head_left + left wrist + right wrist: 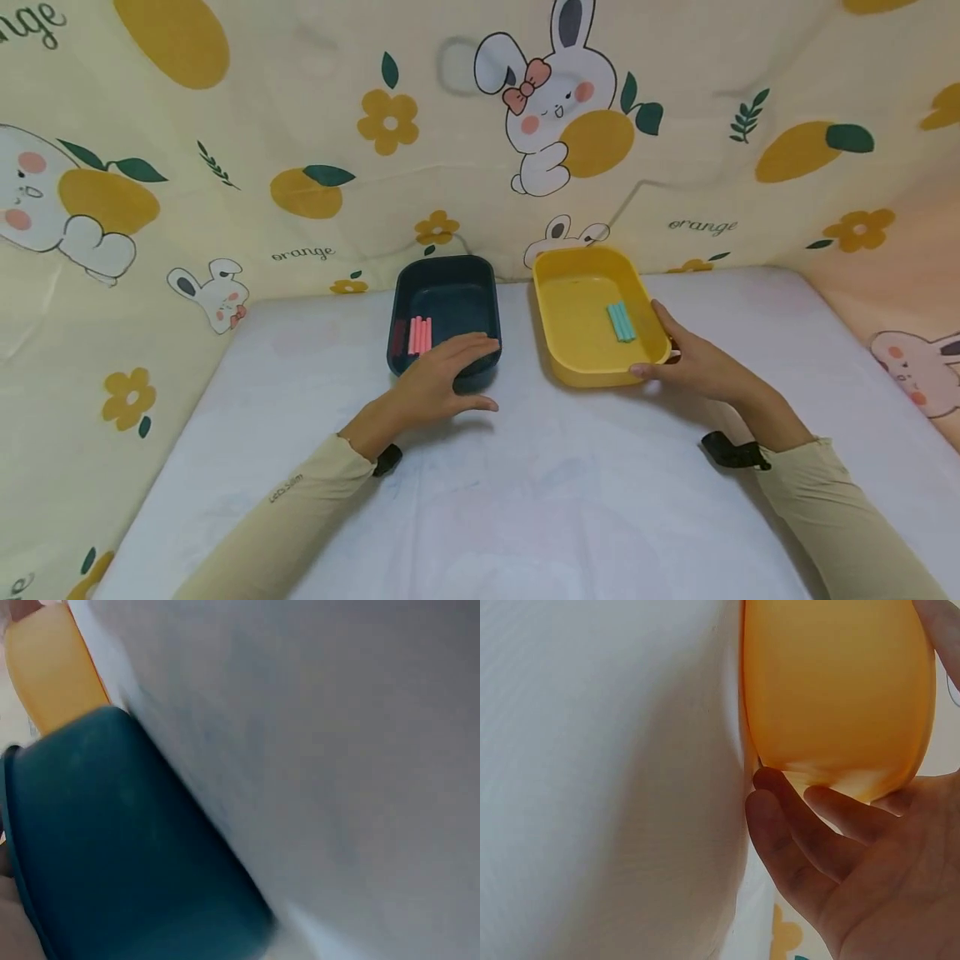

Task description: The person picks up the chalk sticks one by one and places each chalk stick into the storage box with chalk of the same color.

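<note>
In the head view, a dark teal plastic bin (444,268) stands on the table with several slim pink sticks (420,335) at its left side. My left hand (438,379) reaches over its front right part, fingers extended and the thumb apart from the bin. To the right is a yellow plastic bin (577,354) with a few mint-green sticks (621,322) inside. At that bin's front right corner, my right hand (701,367) holds it, thumb at the front rim and fingers along the right side. The right wrist view shows curved fingers (840,817) against the yellow wall.
A white cloth (525,500) covers the table. Behind it hangs a cream curtain (450,167) printed with rabbits and oranges. A narrow gap separates the two bins, and both stand near the table's back edge.
</note>
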Demonstrator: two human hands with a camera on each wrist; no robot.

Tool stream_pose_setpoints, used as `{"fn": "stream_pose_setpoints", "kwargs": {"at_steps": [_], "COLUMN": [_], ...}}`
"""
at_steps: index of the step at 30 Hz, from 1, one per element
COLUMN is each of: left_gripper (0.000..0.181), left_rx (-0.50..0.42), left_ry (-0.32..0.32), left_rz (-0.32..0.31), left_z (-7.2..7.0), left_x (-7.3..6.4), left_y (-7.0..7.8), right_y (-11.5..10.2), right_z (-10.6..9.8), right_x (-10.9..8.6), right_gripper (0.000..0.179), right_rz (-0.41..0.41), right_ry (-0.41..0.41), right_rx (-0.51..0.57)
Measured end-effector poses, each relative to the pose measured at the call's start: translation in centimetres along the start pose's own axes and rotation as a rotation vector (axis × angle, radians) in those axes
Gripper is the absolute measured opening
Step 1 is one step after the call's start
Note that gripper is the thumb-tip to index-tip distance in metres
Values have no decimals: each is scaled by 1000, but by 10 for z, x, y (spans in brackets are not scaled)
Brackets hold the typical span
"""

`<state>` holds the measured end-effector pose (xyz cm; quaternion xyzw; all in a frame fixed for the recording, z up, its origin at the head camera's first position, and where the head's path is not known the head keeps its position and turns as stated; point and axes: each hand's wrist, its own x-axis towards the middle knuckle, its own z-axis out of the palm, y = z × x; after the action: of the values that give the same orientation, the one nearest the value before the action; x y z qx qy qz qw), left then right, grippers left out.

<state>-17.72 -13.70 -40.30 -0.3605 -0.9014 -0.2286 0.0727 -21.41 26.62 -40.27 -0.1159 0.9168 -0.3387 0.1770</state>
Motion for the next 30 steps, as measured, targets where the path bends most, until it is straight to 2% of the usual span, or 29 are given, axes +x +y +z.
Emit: {"fn": "stream_pose_setpoints", "kwargs": {"at_steps": [4, 9, 13, 16, 20, 24, 30], "left_gripper": [84, 85, 86, 89, 95, 103, 110], "left_rx": [34, 86, 137, 180, 218, 245, 298], "left_ry": [3, 36, 92, 136, 138, 89, 37], "left_rz": [9, 42, 101, 121, 55, -44, -134], "left_z": [-4, -10, -15, -20, -27, -33, -42], "left_x": [-7, -18, -28, -36, -48, -57, -60], "left_y": [-12, -23, -33, -43, -55, -64, -79], "right_y": [0, -2, -1, 0, 2, 5, 7], "right_z": [-1, -1, -1, -2, -3, -1, 0], "right_x": [-1, -2, -1, -2, -2, -1, 0], "right_gripper": [116, 116, 115, 115, 115, 116, 116], "right_rz": [6, 3, 4, 3, -11, -13, -3], "right_ry": [-1, -1, 0, 5, 12, 7, 15], "right_rx": [3, 1, 1, -5, -9, 1, -14]}}
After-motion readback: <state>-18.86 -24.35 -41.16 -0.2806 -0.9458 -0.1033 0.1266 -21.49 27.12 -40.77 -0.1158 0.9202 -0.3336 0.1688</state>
